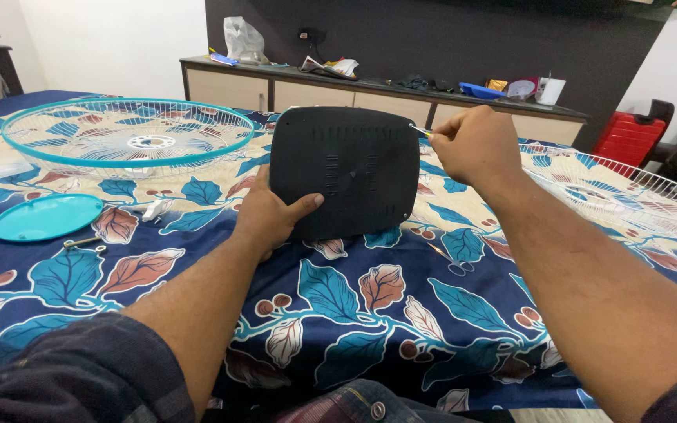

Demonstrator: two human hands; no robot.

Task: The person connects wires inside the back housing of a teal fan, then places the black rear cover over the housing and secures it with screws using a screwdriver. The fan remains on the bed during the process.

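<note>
A: Item: black cover (344,172), propped upright on the leaf-patterned cloth (354,313). Held how?

B: Gripped at its lower left edge by the left hand (269,215), fingers clamped. Screwdriver (420,130) pinched in the closed right hand (476,145); tip pointed left at the upper right corner, the right hand being nearer.

A black plastic cover (344,172), rounded and slotted, stands tilted on edge, gripped at its lower left corner. A thin screwdriver (419,130) pokes from the closed fist against its upper right corner.
</note>
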